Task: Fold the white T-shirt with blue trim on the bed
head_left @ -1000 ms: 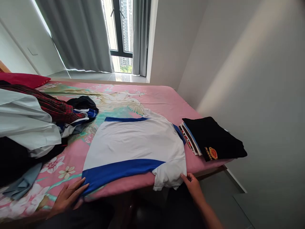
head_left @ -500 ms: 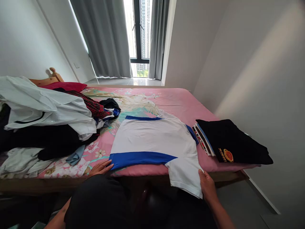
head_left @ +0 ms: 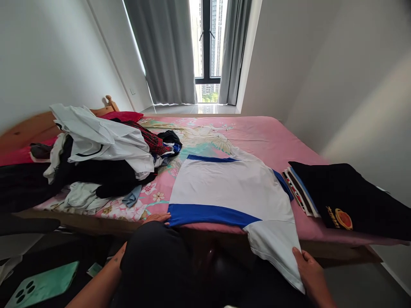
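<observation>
A T-shirt (head_left: 221, 184), white with blue side panels, lies spread flat on the bed, its collar end at the right. My right hand (head_left: 311, 271) pinches the cuff of the near white sleeve, which hangs over the bed's front edge. At the near hem corner, my left hand (head_left: 156, 217) rests on the bed with fingers stretched out, fingertips touching the blue panel. My dark-clothed knee hides part of that hand. To the right of the shirt is a stack of folded clothes topped by a black garment (head_left: 366, 201) with an orange print.
A loose heap of clothes with a white garment (head_left: 109, 137) on top covers the left of the pink floral bedsheet (head_left: 257, 132). Low at the left lies a green phone (head_left: 48, 284). Grey curtains (head_left: 163, 51) flank the window behind the bed.
The view has turned left, so everything sits farther right and the phone shows. The sleeve in my right hand is pulled a little lower and tauter. My left hand stays by the hem.
</observation>
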`<move>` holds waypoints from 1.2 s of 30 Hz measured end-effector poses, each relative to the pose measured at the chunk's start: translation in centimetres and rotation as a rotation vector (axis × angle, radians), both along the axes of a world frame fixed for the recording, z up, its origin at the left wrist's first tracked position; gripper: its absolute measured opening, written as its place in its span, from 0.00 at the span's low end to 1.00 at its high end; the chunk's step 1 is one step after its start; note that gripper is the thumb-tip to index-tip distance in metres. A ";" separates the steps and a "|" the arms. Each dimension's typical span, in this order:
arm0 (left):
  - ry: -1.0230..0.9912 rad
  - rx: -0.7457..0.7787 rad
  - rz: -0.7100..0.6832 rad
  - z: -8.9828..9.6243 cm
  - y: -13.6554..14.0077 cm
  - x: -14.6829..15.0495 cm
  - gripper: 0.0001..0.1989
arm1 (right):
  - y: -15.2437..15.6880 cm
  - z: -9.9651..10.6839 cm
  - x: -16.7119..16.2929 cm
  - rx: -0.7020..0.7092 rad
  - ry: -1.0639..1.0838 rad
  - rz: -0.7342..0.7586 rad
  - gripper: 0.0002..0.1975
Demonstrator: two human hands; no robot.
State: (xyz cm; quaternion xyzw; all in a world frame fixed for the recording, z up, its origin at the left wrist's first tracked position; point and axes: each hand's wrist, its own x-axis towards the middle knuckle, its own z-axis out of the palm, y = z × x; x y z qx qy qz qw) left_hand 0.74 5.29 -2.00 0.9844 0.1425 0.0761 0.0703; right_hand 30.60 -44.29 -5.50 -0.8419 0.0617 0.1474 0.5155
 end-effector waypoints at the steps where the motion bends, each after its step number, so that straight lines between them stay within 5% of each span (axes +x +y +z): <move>1: 0.005 -0.003 0.012 0.0 0.0 0.1 0.18 | 0.0 -0.1 0.0 -0.003 0.010 -0.001 0.23; 15: -0.148 0.138 -0.230 -0.3 0.4 0.3 0.19 | -0.2 0.7 0.2 -0.126 0.102 0.039 0.28; 30: -0.227 0.148 -0.218 1.7 -1.8 -0.3 0.10 | 0.0 0.8 0.0 -0.098 0.117 0.030 0.29; 36: -0.185 0.219 -0.244 0.6 -0.8 -0.8 0.13 | 0.1 -0.5 0.6 -0.027 0.060 -0.003 0.28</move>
